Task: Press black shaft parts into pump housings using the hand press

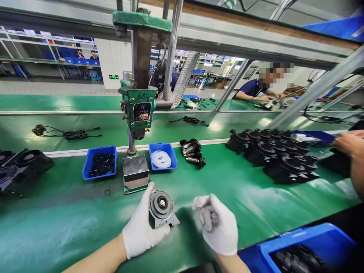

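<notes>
In my gloved left hand (145,227) is a round dark grey housing (162,204) with stepped rings, a pale centre and a flat pointed foot. My thumb and fingers clasp its left side and lower edge, just in front of the press base. My gloved right hand (217,223) is to the right of the housing, apart from it. Its fingers are curled in toward the palm, with grey-stained fingertips; whether anything small is inside is hidden. Behind the housing stands a green bench press (139,110) over a metal block (135,168).
Blue bins hold small black parts (102,163) and white rings (161,159). Black cylindrical parts (193,151) lie beside them. Black housings (281,155) stand in rows at right; others (27,167) are at left. A blue crate (307,233) sits front right. Another person's hand (351,146) reaches in at right.
</notes>
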The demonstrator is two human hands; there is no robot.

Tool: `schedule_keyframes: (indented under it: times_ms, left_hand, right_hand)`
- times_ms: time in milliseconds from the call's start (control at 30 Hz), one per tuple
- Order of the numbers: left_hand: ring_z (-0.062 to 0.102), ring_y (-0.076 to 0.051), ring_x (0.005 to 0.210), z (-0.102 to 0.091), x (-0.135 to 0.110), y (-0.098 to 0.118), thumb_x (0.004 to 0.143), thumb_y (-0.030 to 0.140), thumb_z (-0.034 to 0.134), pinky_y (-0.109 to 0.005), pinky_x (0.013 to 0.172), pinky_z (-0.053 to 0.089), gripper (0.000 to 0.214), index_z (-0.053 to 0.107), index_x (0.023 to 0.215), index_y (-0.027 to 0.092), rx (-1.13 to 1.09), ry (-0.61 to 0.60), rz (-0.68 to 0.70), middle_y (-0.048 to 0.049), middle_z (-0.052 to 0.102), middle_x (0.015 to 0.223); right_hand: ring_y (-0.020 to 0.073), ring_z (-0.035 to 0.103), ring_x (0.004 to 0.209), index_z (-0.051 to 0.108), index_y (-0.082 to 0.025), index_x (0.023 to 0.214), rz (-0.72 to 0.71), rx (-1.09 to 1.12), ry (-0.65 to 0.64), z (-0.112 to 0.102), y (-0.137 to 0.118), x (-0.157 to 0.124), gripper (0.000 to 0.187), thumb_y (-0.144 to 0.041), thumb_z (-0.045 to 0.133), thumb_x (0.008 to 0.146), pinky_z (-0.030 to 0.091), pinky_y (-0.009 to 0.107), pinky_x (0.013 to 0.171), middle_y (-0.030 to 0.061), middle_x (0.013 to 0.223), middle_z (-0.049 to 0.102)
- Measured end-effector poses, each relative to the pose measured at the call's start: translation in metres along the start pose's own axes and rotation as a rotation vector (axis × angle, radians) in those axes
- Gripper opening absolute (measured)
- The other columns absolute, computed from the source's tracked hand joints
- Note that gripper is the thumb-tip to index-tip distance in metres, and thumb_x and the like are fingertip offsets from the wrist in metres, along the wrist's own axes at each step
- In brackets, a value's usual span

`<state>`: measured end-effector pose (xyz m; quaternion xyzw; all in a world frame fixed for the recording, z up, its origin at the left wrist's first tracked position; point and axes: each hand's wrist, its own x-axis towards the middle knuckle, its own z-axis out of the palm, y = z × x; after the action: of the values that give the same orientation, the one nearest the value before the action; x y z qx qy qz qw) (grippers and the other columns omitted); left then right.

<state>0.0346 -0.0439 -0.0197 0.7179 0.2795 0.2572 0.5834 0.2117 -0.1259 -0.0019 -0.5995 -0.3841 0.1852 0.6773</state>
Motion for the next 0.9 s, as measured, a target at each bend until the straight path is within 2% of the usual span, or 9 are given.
schedule_keyframes:
  times_ms: [67, 133, 200, 300, 400, 500, 600, 733, 900]
  left_hand:
    - [0.04, -0.032, 0.139, -0.001, 0.001, 0.0, 0.067, 0.01, 0.064, -0.053, 0.119, 0.024, 0.101, 0.009, 0.152, 0.012, 0.02, 0.006, 0.005, -0.0188, 0.043, 0.148]
    - [0.037, -0.033, 0.141, -0.001, 0.002, -0.001, 0.067, 0.01, 0.063, -0.052, 0.12, 0.025, 0.101, 0.008, 0.152, 0.012, 0.016, 0.012, 0.014, -0.0192, 0.039, 0.151]
    - [0.036, -0.032, 0.142, -0.001, 0.001, -0.001, 0.068, 0.011, 0.063, -0.051, 0.12, 0.026, 0.102, 0.007, 0.153, 0.013, 0.0, 0.014, 0.023, -0.0186, 0.035, 0.154]
    - [0.04, -0.032, 0.14, -0.002, 0.0, -0.001, 0.067, 0.011, 0.064, -0.051, 0.119, 0.028, 0.104, 0.006, 0.154, 0.015, 0.012, 0.015, 0.031, -0.0168, 0.041, 0.15]
    - [0.04, -0.035, 0.139, -0.002, -0.003, -0.006, 0.065, 0.011, 0.066, -0.053, 0.119, 0.027, 0.103, 0.013, 0.153, 0.016, 0.076, 0.032, 0.035, -0.0173, 0.042, 0.149]
    - [0.034, -0.036, 0.142, -0.001, -0.005, -0.014, 0.069, 0.016, 0.068, -0.056, 0.119, 0.025, 0.091, 0.025, 0.148, 0.016, 0.139, 0.055, 0.079, -0.0182, 0.036, 0.152]
    - [0.032, -0.034, 0.143, 0.001, -0.009, -0.016, 0.082, 0.028, 0.063, -0.055, 0.119, 0.024, 0.071, 0.032, 0.144, 0.018, 0.107, 0.056, 0.138, -0.0166, 0.036, 0.152]
    - [0.034, -0.03, 0.142, 0.007, -0.013, -0.008, 0.099, 0.038, 0.032, -0.051, 0.12, 0.025, 0.048, 0.035, 0.144, 0.02, -0.078, 0.205, 0.095, -0.0133, 0.036, 0.152]
    - [0.042, -0.035, 0.136, 0.018, -0.002, -0.004, 0.09, 0.053, 0.047, -0.052, 0.116, 0.035, 0.052, 0.052, 0.137, 0.032, -0.05, 0.275, 0.127, -0.0058, 0.053, 0.143]
  right_hand:
    - [0.0182, 0.053, 0.043, 0.069, -0.022, 0.09, 0.067, 0.112, 0.034, 0.002, 0.002, 0.004, 0.037, -0.05, 0.047, 0.099, 0.055, 0.036, 0.064, -0.0045, 0.041, 0.047]
    - [0.024, 0.068, 0.079, 0.063, -0.022, 0.121, 0.086, 0.099, -0.148, 0.011, 0.005, 0.005, 0.042, -0.053, 0.055, 0.094, 0.056, 0.039, 0.078, 0.0056, 0.081, 0.071]
    - [0.0284, 0.06, 0.115, 0.059, -0.023, 0.13, 0.06, 0.032, -0.323, 0.019, 0.007, 0.005, 0.052, -0.055, 0.062, 0.089, 0.051, 0.042, 0.095, 0.0105, 0.118, 0.067]
    - [0.025, 0.069, 0.081, 0.072, -0.022, 0.092, 0.011, 0.045, -0.227, 0.014, 0.008, 0.008, 0.035, -0.051, 0.055, 0.094, 0.054, 0.041, 0.086, 0.0062, 0.075, 0.071]
    - [0.0157, 0.048, 0.038, 0.064, -0.022, 0.075, 0.069, 0.149, -0.047, -0.001, 0.01, 0.009, 0.042, -0.045, 0.041, 0.102, 0.055, 0.033, 0.06, -0.0059, 0.037, 0.041]
    - [0.0216, 0.068, 0.086, 0.068, -0.021, 0.105, 0.144, 0.048, -0.18, 0.0, 0.017, -0.002, 0.026, -0.041, 0.055, 0.096, 0.056, 0.035, 0.085, 0.0066, 0.091, 0.071]
    - [0.0258, 0.047, 0.131, 0.056, -0.025, 0.132, 0.162, 0.037, -0.39, 0.02, 0.028, -0.02, 0.04, -0.043, 0.051, 0.098, 0.039, 0.042, 0.112, 0.0082, 0.141, 0.053]
    - [0.0286, 0.05, 0.13, 0.052, -0.025, 0.136, 0.108, 0.117, -0.4, 0.043, 0.027, -0.034, 0.042, -0.044, 0.045, 0.098, 0.039, 0.049, 0.111, 0.0092, 0.141, 0.052]
    - [0.0351, 0.05, 0.128, 0.059, -0.037, 0.13, 0.014, 0.022, -0.3, 0.031, 0.021, -0.027, 0.039, -0.048, 0.053, 0.093, 0.053, 0.051, 0.097, 0.0067, 0.138, 0.055]
